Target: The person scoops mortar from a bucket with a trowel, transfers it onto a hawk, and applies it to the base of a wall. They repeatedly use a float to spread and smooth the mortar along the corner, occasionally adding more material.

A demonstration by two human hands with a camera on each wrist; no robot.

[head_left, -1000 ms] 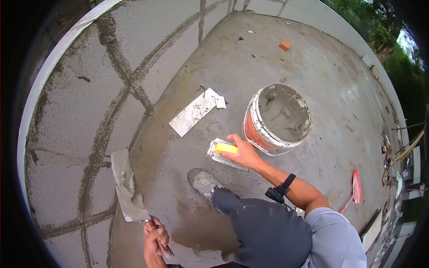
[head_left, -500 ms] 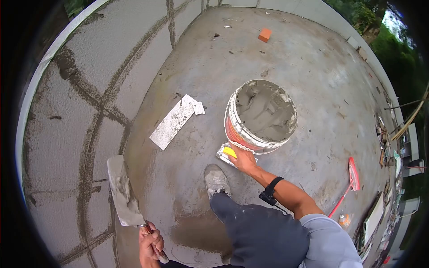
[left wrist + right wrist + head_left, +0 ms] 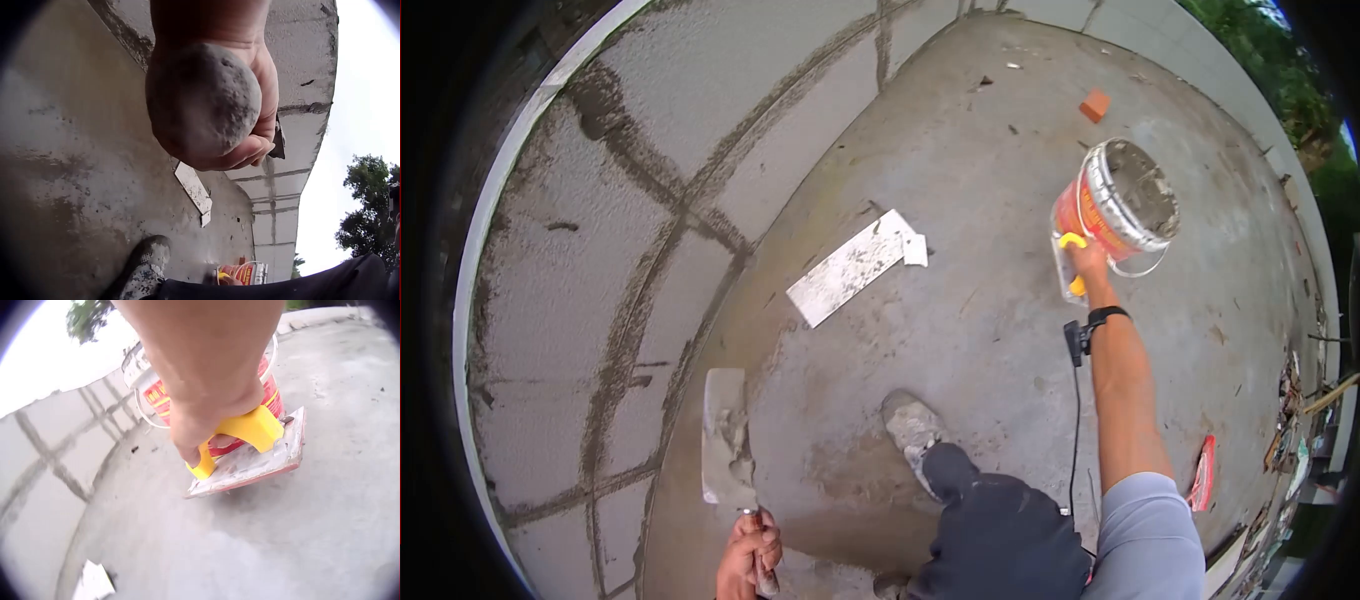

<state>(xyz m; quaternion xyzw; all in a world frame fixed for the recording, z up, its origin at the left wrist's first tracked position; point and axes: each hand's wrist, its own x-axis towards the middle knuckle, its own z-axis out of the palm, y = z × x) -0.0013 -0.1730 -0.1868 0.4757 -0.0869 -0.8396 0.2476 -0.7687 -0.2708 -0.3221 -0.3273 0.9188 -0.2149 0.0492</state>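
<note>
Outdoor building site: bare concrete slab (image 3: 1000,300), mortared block wall (image 3: 650,200), mortar bucket (image 3: 1122,202), trees

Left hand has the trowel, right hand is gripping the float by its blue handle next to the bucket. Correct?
Not quite: the handle is yellow, not blue, as the right wrist view shows. The rest holds: the left hand grips the trowel, and the right hand grips the float by that handle beside the bucket.

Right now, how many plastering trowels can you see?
2. A steel trowel gripped by the left hand near the wall; a yellow-handled trowel gripped by the right hand beside the bucket. Others may hide in edge clutter.
</note>
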